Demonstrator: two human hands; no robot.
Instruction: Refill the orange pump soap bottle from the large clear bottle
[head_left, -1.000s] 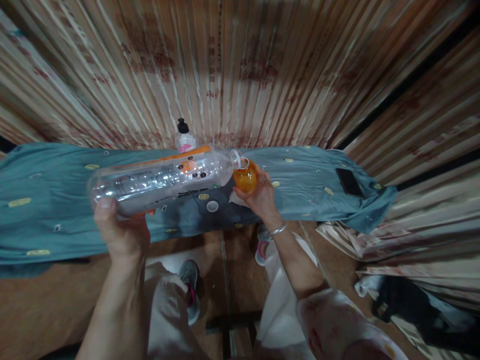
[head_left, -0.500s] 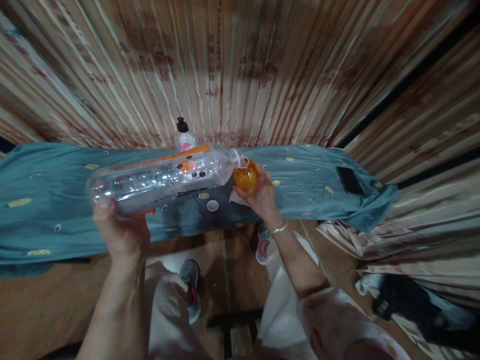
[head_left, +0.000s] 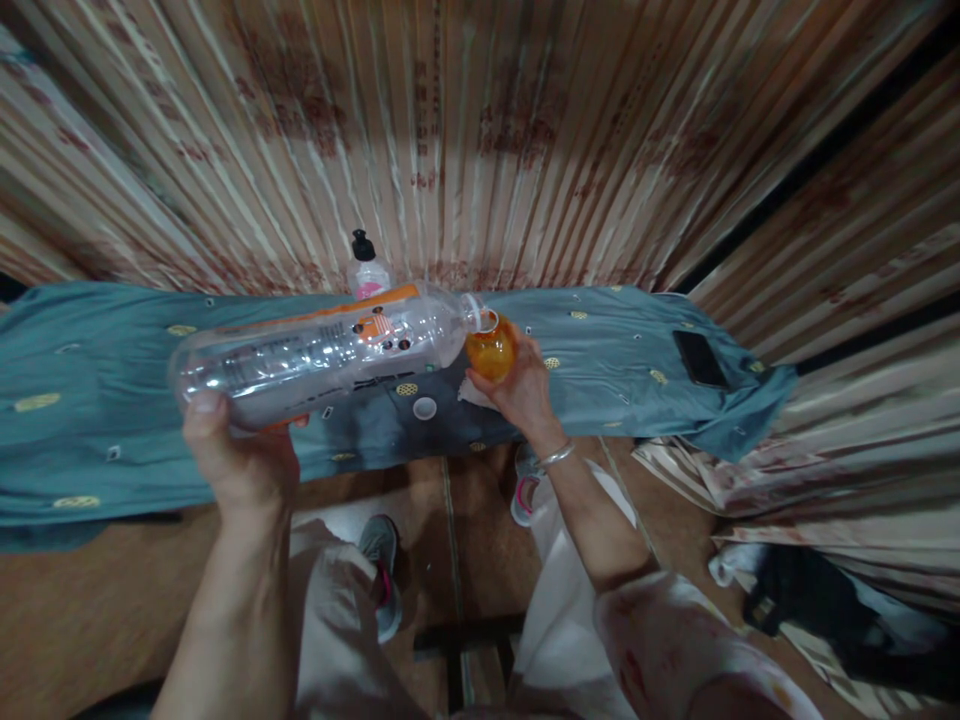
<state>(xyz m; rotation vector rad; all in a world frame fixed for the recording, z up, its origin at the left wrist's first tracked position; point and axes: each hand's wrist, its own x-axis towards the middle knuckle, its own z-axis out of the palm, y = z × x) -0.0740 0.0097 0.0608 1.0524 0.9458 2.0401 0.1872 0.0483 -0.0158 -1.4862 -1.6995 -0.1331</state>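
My left hand [head_left: 240, 455] is closed around the base end of a large clear plastic bottle [head_left: 315, 355] with an orange and white label. The bottle lies almost level in the air, its uncapped neck pointing right. My right hand [head_left: 521, 390] grips a small rounded orange translucent container [head_left: 489, 352], whose opening meets the bottle's mouth. Whether liquid runs between them I cannot tell. Below the bottle, a small white cap [head_left: 424, 408] rests on the cloth. Something whitish [head_left: 474, 392], perhaps tissue, shows beneath my right hand.
A teal patterned cloth [head_left: 600, 385] covers the narrow table. Behind the bottle stands a clear pump bottle [head_left: 369, 275] with a black top. A black phone [head_left: 700, 359] lies at the right end. Pleated curtains [head_left: 480, 150] hang behind, and dark fabric [head_left: 817, 610] lies at lower right.
Almost nothing differs. The large bottle's base end and my left hand have shifted very slightly left and up; my right hand keeps the orange container at the bottle's mouth.
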